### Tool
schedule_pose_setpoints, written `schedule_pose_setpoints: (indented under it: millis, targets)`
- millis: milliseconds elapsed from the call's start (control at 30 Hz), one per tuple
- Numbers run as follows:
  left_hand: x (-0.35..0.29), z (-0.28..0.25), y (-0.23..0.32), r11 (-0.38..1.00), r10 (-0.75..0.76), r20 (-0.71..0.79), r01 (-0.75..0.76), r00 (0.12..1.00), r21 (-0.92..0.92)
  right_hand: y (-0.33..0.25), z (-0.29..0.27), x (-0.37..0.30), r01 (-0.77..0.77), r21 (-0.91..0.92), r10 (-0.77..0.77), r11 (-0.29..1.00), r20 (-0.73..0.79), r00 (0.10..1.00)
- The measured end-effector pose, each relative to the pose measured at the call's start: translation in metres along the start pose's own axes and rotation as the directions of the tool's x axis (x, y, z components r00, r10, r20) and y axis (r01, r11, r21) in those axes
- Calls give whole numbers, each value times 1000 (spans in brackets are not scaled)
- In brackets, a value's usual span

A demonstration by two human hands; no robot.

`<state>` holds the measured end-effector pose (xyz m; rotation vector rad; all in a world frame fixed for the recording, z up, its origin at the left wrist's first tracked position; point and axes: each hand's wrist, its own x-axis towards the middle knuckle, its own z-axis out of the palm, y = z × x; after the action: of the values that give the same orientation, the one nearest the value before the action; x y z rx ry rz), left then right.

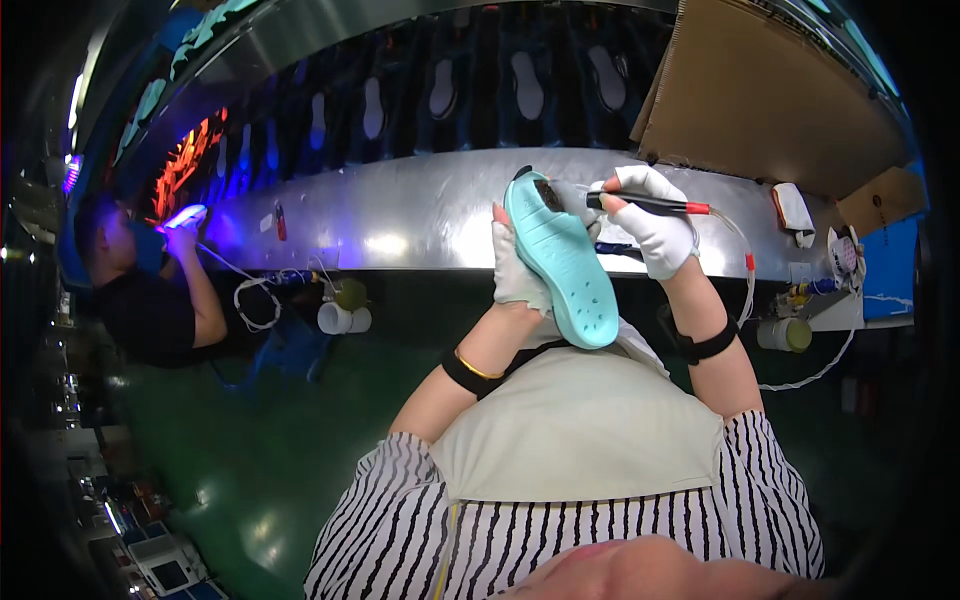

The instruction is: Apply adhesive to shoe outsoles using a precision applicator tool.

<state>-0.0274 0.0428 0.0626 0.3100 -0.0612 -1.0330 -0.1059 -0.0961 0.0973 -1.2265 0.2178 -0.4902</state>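
Observation:
A turquoise foam clog (570, 265) is tilted in front of me, its end with the round holes toward my body. My left hand (515, 268), in a white fingerless glove, is closed around its left side and underside; some fingers are hidden behind it. Dark patches show at the clog's far end and in its opening. My right hand (655, 225), gloved the same way, grips a black pen-shaped tool (650, 204) with a red rear end and a thin hose. The tool's tip points at the clog's opening; whether it touches is unclear.
Beyond a metal ledge (400, 215), several shoe-sole shapes (527, 85) lie on a dark conveyor. A cardboard box (760, 95) stands at the far right, near a white-and-red item (793, 212). To the left, another person (150, 290) works under purple light. Small tubs (345, 318) hang below the ledge.

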Motion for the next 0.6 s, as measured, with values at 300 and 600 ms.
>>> schedule_pose_setpoints:
  millis: [300, 600]
  targets:
    - [15, -25, -18, 968, 170, -101, -147, 980, 203, 23, 27, -4, 242, -205, -235, 949, 59, 970]
    - [1, -17, 0, 995, 45, -125, -33, 991, 96, 19, 25, -13, 382, -412, -324, 827, 206, 923]
